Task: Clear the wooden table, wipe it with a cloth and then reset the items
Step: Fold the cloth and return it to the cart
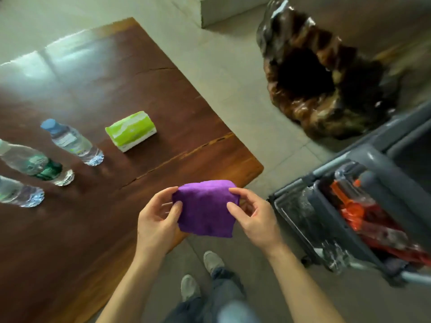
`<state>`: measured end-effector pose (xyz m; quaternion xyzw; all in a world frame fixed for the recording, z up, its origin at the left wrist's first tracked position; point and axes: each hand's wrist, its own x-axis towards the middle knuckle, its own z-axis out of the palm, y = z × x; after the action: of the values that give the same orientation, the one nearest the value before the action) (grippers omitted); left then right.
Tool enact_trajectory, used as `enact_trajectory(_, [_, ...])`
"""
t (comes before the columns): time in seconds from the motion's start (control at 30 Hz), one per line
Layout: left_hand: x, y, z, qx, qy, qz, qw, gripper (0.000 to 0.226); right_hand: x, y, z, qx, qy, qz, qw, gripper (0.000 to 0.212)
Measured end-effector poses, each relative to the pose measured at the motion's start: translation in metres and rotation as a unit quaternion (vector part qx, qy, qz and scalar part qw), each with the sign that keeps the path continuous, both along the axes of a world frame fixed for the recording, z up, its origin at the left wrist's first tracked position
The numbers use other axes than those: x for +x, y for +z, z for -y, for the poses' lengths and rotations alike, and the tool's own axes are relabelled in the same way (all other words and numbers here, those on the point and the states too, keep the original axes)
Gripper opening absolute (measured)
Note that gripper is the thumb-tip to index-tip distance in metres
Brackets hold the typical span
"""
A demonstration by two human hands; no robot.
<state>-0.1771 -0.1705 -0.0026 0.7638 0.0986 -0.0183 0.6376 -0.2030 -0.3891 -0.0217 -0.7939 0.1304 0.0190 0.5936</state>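
Item: purple cloth [206, 207], folded, pinched by your fingers at both sides, left hand [156, 220] and right hand [254, 216], above the counter [144, 89] corner (bottles [72, 142] and tissue pack [130, 131] lie forward-left, uncleared).

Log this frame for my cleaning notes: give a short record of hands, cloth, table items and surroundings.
left hand: grips cloth's left edge
right hand: grips cloth's right edge
cloth: purple, folded, held above table corner
table: wooden, not cleared
bottles: three, upright; blue cap, green label, one cut off at the frame's left edge
tissue pack: green, on table
cart: grey, right of person
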Motion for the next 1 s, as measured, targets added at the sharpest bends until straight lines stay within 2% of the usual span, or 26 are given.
enact_trajectory(0.1, [0.001, 0.015, 0.041, -0.020, -0.079, 0.025, 0.996, 0.022, -0.038, 0.014, 0.035, -0.026, -0.085, 0.024, 0.996, 0.030])
enact_trajectory(0.2, [0.001, 0.028, 0.088, -0.002, -0.175, 0.050, 0.983, 0.023, -0.081, 0.036, 0.072, -0.057, -0.163, 0.050, 0.984, 0.027])
enact_trajectory(0.33, [-0.004, 0.057, 0.160, 0.024, -0.301, 0.100, 0.948, 0.028, -0.136, 0.075, 0.119, -0.082, -0.270, 0.072, 0.957, 0.029])
enact_trajectory(0.47, [-0.014, 0.099, 0.226, 0.002, -0.380, 0.159, 0.911, 0.026, -0.175, 0.120, 0.157, -0.118, -0.342, 0.108, 0.926, 0.031])
enact_trajectory(0.77, [-0.023, 0.191, 0.345, -0.089, -0.449, 0.234, 0.858, 0.020, -0.212, 0.206, 0.239, -0.251, -0.410, 0.188, 0.856, 0.030])
enact_trajectory(0.9, [-0.021, 0.189, 0.373, -0.084, -0.464, 0.219, 0.854, 0.020, -0.211, 0.203, 0.264, -0.277, -0.424, 0.163, 0.847, 0.030])
enact_trajectory(1.0, [-0.020, 0.164, 0.384, -0.037, -0.475, 0.192, 0.858, 0.022, -0.209, 0.181, 0.273, -0.263, -0.431, 0.125, 0.854, 0.030])
